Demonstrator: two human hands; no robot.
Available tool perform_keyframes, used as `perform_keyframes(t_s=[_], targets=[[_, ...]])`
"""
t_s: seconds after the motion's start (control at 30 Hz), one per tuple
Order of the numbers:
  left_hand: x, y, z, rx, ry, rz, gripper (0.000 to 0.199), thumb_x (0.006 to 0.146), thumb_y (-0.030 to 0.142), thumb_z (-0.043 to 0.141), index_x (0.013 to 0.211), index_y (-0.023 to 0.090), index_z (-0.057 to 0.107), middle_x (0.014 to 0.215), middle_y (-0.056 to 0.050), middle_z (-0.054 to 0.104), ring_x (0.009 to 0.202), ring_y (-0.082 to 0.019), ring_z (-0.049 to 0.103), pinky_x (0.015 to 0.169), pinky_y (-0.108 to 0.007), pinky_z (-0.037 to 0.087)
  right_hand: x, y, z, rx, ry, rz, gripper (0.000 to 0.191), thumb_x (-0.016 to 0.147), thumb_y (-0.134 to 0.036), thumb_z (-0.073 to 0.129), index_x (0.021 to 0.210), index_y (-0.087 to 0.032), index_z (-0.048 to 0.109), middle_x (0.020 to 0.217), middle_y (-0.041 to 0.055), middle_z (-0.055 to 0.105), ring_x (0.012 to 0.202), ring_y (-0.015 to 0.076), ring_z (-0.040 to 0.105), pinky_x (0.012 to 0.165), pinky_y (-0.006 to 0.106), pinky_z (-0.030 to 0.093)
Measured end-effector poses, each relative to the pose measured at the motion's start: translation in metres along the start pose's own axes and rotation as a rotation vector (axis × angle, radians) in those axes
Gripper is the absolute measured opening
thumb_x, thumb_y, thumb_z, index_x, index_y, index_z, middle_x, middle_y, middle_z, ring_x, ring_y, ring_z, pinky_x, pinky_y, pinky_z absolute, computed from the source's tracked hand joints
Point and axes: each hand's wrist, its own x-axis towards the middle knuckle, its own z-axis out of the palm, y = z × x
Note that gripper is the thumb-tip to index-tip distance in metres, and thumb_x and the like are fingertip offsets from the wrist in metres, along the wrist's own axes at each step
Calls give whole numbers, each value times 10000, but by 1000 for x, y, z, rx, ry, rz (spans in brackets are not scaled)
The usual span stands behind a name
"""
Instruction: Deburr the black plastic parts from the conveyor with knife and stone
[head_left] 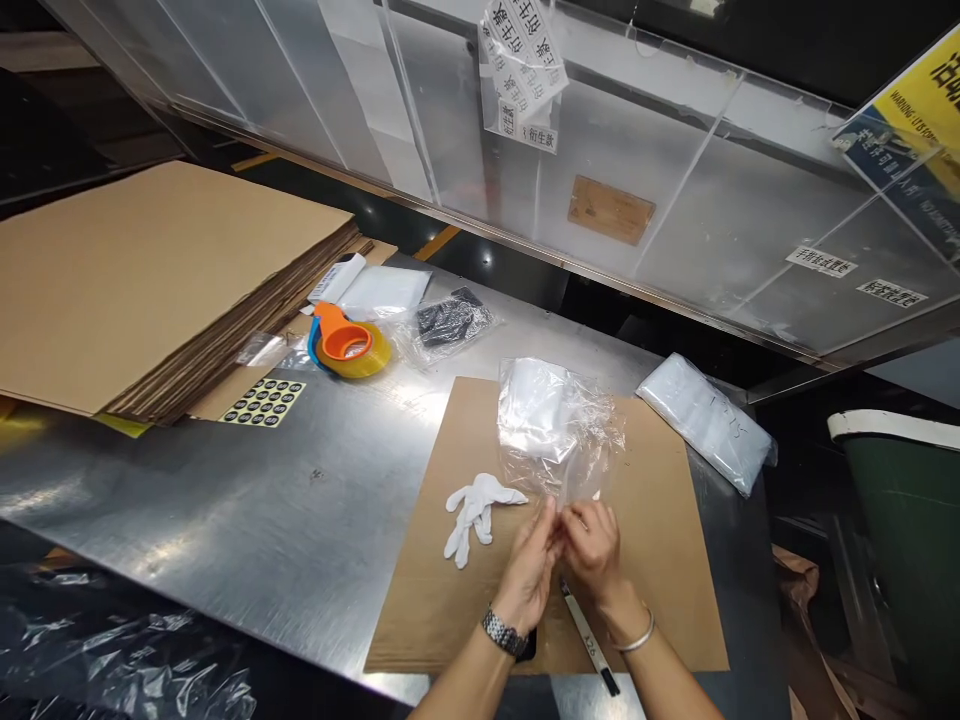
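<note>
My left hand (pixel 531 560), with a watch on its wrist, and my right hand (pixel 594 545), with a bracelet, meet over a cardboard sheet (pixel 660 590). Both are closed, fingers pinching the near end of a clear plastic bag (pixel 559 425). White material shows inside the bag, toward its far end. To the left of my hands lies a white glove (pixel 476 512), flat on the cardboard. A marker-like pen labelled A26 (pixel 589 640) rests below my right hand. Under my left wrist a dark object is mostly hidden.
Stacked cardboard sheets (pixel 150 280) fill the left of the metal table (pixel 315 540). Behind are an orange tape dispenser (pixel 349 342), round black stickers (pixel 262 402) and a bag with black contents (pixel 454 318). A white wrapped pack (pixel 709 420) lies right, near a green bin (pixel 900 540).
</note>
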Motion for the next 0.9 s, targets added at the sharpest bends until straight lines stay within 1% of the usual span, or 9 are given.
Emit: perform_keyframes(t_s=[0.1, 0.2, 0.3, 0.37, 0.5, 0.6, 0.7, 0.8, 0.9], targets=[[0, -8, -8, 9, -56, -18, 282, 591, 282, 766, 786, 132, 629, 780, -54, 682, 797, -171, 641, 781, -256, 479, -23, -17, 4, 44, -75, -39, 230, 847, -253, 452, 912, -294, 669, 776, 82, 634, 730, 222, 542, 673, 377, 396], [5, -9, -22, 29, -63, -41, 254, 619, 259, 746, 801, 122, 632, 779, -67, 693, 749, -165, 657, 707, -234, 500, -39, -21, -3, 127, -122, -15, 217, 822, -314, 504, 978, -308, 655, 872, 63, 649, 806, 218, 562, 730, 372, 425], [-2, -3, -38, 76, -75, -83, 235, 681, 246, 701, 867, 124, 626, 839, -83, 699, 744, -182, 669, 680, -261, 519, -41, -9, -20, 190, -56, 159, 367, 843, -402, 466, 1162, -244, 557, 1068, 95, 599, 1000, 238, 522, 849, 404, 401], [-13, 3, -47, 118, -93, -124, 245, 692, 231, 693, 898, 117, 624, 889, -98, 695, 781, -213, 671, 698, -297, 528, -35, 4, -30, 234, -18, 328, 435, 889, -429, 358, 1216, -179, 497, 1134, 139, 564, 1059, 246, 500, 853, 410, 399], [-34, 11, -60, 205, -139, -190, 250, 702, 232, 683, 901, 90, 634, 944, -132, 682, 808, -243, 667, 683, -309, 529, -22, 19, -37, 423, -219, 535, 486, 877, -515, 334, 988, -137, 620, 870, 118, 667, 775, 193, 615, 625, 289, 460], [-42, 12, -70, 300, -147, -191, 316, 692, 269, 686, 928, 67, 631, 966, -178, 669, 811, -261, 662, 680, -336, 524, -22, 18, -35, 541, -381, 574, 449, 787, -550, 488, 743, -131, 643, 636, 55, 639, 557, 132, 563, 530, 240, 423], [-44, 9, -82, 400, -71, -64, 403, 672, 326, 694, 988, 93, 605, 987, -161, 660, 862, -248, 642, 750, -351, 501, -26, 11, -31, 578, -408, 580, 408, 730, -536, 560, 629, -142, 584, 546, 0, 562, 495, 98, 480, 518, 228, 385], [-50, 1, -91, 490, 64, 157, 382, 688, 386, 665, 994, 173, 581, 942, -55, 656, 873, -155, 605, 803, -262, 452, -32, -4, -28, 559, -391, 547, 337, 721, -478, 583, 622, -156, 555, 547, -25, 522, 522, 97, 450, 531, 223, 353], [-58, -9, -91, 604, 55, 257, 329, 661, 390, 682, 885, 158, 615, 813, -32, 648, 782, -140, 585, 742, -239, 446, -42, -27, -22, 512, -426, 463, 219, 696, -354, 625, 608, -164, 559, 565, -31, 522, 556, 99, 436, 539, 215, 315]])
